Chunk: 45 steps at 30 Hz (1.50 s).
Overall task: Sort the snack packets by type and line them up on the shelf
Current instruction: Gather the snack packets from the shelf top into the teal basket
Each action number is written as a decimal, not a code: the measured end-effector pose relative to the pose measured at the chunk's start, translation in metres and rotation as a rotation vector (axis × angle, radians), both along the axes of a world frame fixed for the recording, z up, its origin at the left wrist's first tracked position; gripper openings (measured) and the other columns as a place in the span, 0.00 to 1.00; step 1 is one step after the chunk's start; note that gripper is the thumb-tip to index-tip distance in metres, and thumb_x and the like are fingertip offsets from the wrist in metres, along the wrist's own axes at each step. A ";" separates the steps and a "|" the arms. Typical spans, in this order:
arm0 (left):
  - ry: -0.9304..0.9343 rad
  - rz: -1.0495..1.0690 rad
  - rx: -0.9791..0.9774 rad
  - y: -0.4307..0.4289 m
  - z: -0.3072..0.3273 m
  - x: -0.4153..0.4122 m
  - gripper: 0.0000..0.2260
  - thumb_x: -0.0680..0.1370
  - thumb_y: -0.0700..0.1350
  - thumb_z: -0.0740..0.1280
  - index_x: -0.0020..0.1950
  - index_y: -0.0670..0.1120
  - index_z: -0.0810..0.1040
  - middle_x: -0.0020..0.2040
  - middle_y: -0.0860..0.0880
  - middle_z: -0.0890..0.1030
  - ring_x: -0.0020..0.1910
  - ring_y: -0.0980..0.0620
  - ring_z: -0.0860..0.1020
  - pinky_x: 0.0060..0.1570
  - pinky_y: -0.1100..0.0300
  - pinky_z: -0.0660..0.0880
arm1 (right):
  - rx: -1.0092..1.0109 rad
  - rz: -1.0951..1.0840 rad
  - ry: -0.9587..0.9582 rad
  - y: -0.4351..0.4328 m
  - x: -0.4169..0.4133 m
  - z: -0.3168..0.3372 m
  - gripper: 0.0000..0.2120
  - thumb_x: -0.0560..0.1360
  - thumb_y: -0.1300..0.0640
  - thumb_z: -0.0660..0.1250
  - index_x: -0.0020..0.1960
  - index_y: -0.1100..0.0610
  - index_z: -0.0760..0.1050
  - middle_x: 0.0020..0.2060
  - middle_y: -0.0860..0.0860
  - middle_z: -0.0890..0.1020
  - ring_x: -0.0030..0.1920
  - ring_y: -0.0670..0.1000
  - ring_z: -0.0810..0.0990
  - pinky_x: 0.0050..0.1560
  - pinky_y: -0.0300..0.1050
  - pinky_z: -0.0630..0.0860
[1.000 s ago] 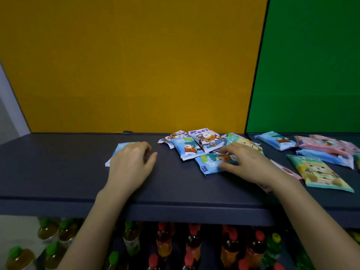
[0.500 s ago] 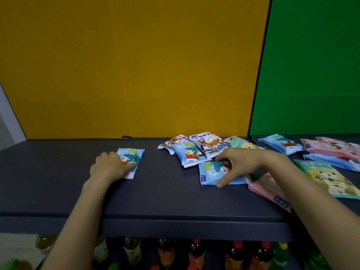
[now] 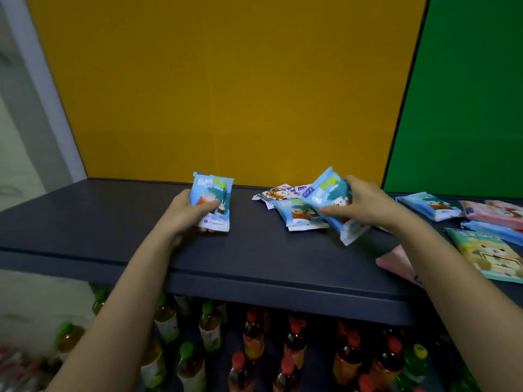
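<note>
My left hand [image 3: 188,212] grips a light blue snack packet [image 3: 212,199] and holds it upright on the dark shelf [image 3: 99,222], left of centre. A second light blue packet [image 3: 329,198] is tilted up off the shelf in the grip of my right hand [image 3: 365,205]. Under and behind it lie another blue packet [image 3: 297,215] and white cartoon packets [image 3: 278,193]. Further right are a blue packet [image 3: 430,206], pink packets [image 3: 495,212], a teal bear packet [image 3: 489,254] and a pink packet [image 3: 399,264] partly under my right forearm.
A yellow panel [image 3: 226,94] and a green panel [image 3: 467,94] back the shelf. Below the shelf's front edge stand several bottles with red caps [image 3: 294,343] and green caps [image 3: 209,326]. The shelf's left part holds no packets.
Both hands have lifted their blue packets: the left one went from flat to upright, the right one rose tilted off the shelf. The camera view shifted left.
</note>
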<state>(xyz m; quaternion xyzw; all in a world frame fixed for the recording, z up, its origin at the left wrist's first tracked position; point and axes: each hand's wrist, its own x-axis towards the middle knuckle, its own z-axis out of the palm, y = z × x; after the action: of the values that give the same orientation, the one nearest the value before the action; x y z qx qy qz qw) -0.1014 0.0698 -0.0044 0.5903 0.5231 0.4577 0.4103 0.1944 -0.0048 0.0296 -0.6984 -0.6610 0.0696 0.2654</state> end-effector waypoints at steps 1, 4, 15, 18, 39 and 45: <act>-0.066 0.001 0.011 -0.006 0.001 -0.002 0.15 0.75 0.40 0.68 0.59 0.36 0.73 0.45 0.41 0.81 0.24 0.56 0.78 0.20 0.66 0.70 | 0.036 -0.011 0.056 0.000 -0.005 0.002 0.25 0.69 0.48 0.73 0.59 0.60 0.69 0.49 0.52 0.75 0.46 0.52 0.72 0.41 0.44 0.66; -0.200 0.060 0.056 -0.026 0.004 -0.021 0.14 0.76 0.40 0.67 0.60 0.38 0.73 0.46 0.42 0.81 0.25 0.59 0.79 0.20 0.67 0.70 | 0.119 0.036 0.293 0.002 -0.035 0.005 0.24 0.71 0.51 0.72 0.61 0.60 0.69 0.50 0.51 0.75 0.48 0.51 0.74 0.45 0.44 0.68; -0.308 0.581 0.158 -0.194 -0.046 -0.224 0.08 0.76 0.40 0.67 0.54 0.44 0.73 0.45 0.46 0.82 0.35 0.53 0.81 0.37 0.57 0.76 | -0.149 0.604 0.793 -0.038 -0.315 -0.046 0.21 0.69 0.52 0.74 0.58 0.55 0.71 0.51 0.49 0.80 0.48 0.47 0.80 0.46 0.40 0.76; -0.333 0.801 0.140 -0.265 -0.076 -0.287 0.08 0.76 0.39 0.67 0.53 0.44 0.73 0.47 0.46 0.82 0.36 0.54 0.81 0.32 0.64 0.78 | -0.305 0.752 0.804 -0.067 -0.401 -0.080 0.21 0.68 0.53 0.75 0.56 0.55 0.71 0.52 0.51 0.81 0.49 0.49 0.81 0.51 0.46 0.78; -0.462 1.342 -0.499 -0.559 -0.559 -0.465 0.05 0.80 0.39 0.60 0.55 0.44 0.70 0.37 0.49 0.77 0.29 0.54 0.73 0.22 0.70 0.67 | -0.973 1.060 0.428 -0.295 -0.715 -0.569 0.20 0.70 0.56 0.73 0.56 0.56 0.68 0.49 0.52 0.80 0.47 0.50 0.79 0.48 0.45 0.75; -0.519 1.329 -0.579 -0.568 -0.814 -0.472 0.10 0.79 0.36 0.60 0.61 0.39 0.70 0.46 0.46 0.79 0.38 0.54 0.77 0.30 0.70 0.74 | -1.058 1.058 0.366 -0.311 -0.732 -0.815 0.25 0.70 0.59 0.73 0.63 0.59 0.66 0.53 0.54 0.78 0.50 0.52 0.78 0.48 0.44 0.75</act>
<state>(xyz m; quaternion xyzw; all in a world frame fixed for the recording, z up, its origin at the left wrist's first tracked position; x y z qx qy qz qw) -0.5738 -0.4978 -0.8186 -0.1053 0.7538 0.5766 0.2970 -0.5376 -0.3154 -0.7849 -0.3004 -0.7313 0.6086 -0.0676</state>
